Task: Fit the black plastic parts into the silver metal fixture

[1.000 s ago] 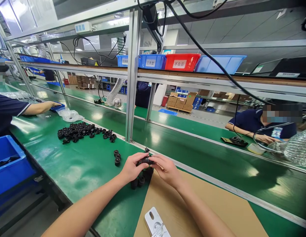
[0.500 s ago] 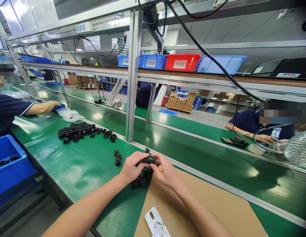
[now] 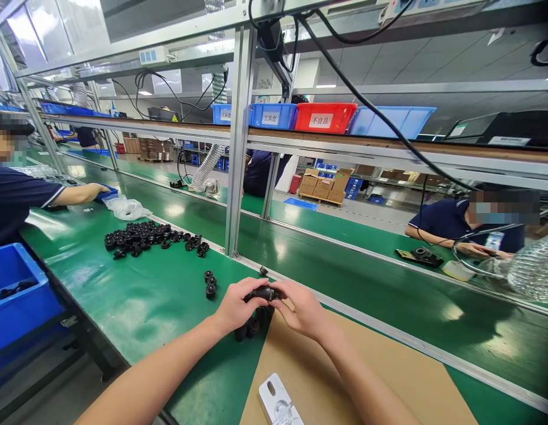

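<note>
Between my two hands is a small black cylindrical part [image 3: 265, 293], lying roughly level above the green bench. My left hand [image 3: 236, 304] pinches its left end with thumb and fingers. The fingers of my right hand [image 3: 299, 307] close round its right end. Below the hands, several black cylindrical parts [image 3: 252, 326] stand on the bench, partly hidden by my fingers. A single small black piece [image 3: 263, 271] sits just beyond my hands. To the left of my left hand is a short row of black round pieces [image 3: 210, 284].
A heap of black round pieces [image 3: 138, 235] lies farther left. Brown cardboard [image 3: 362, 360] covers the near right, bearing a white plate [image 3: 278, 398]. A metal post [image 3: 238, 147] rises behind my hands. Co-workers sit at left and across the line. A blue bin [image 3: 23, 307] stands at left.
My right hand has turned slightly and closed further over the right end of the black part, which sits a little lower. The camera view has shifted slightly.
</note>
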A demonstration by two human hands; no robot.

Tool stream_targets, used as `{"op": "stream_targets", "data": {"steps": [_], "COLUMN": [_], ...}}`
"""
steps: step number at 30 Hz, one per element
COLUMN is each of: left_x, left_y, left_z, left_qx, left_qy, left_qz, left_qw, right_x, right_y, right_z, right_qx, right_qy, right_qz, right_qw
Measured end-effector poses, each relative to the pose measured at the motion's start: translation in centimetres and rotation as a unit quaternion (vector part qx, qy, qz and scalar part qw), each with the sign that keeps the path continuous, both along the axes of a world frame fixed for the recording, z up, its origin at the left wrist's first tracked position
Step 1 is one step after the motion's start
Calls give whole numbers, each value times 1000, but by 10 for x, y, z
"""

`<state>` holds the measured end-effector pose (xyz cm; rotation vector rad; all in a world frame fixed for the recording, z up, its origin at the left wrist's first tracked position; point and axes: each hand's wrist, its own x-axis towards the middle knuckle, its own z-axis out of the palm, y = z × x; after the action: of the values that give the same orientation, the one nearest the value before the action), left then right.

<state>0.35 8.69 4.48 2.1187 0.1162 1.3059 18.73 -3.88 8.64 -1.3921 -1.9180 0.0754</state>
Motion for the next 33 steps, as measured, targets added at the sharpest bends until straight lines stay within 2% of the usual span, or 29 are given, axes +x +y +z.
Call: {"op": "stream_targets", "data": {"steps": [3,4,6,8,11,13,16,18,20,22,24,26,28,31,33], "left_x": [-1,-1,-1,0,1,2,3,4,5,6,4,-3,-17,-43,-56], "left_y": [1,1,2,4,5,6,6,7,8,9,13,21,36,67,85], "left_z": [0,-1,-2,-4,-6,-6,-9,-11,-14,-14,-11,-3,5,12,11], "left_qx": [49,64,82,89,95,104,110,106,102,104,104,91,59,-27,-79], "left_qy": [-16,-19,-23,-26,-29,-29,-20,-11,6,42,99,165,231,326,384], "left_qz": [0,-1,1,11,18,15,9,15,25,30,38,68,136,277,335], "left_qw": [999,998,996,996,995,994,994,994,994,993,989,980,961,903,857], "right_x": [-14,-17,-20,-18,-12,-9,-6,-4,-3,-1,2,9,18,26,27], "right_y": [5,6,6,2,-2,-2,1,3,5,9,13,18,21,22,23], "right_z": [-9,-10,-8,-3,5,5,0,-3,-5,-7,-11,-18,-25,-36,-43], "right_qx": [-114,-140,-140,-100,-54,-75,-148,-151,-138,-148,-144,-119,-97,-91,-101], "right_qy": [165,190,177,138,85,70,128,189,241,244,197,139,97,26,-7], "right_qz": [-65,-79,-107,-131,-94,-71,-96,-99,-71,-42,-60,-106,-140,-142,-118], "right_qw": [977,969,968,977,990,992,976,965,958,957,968,977,981,985,988]}}
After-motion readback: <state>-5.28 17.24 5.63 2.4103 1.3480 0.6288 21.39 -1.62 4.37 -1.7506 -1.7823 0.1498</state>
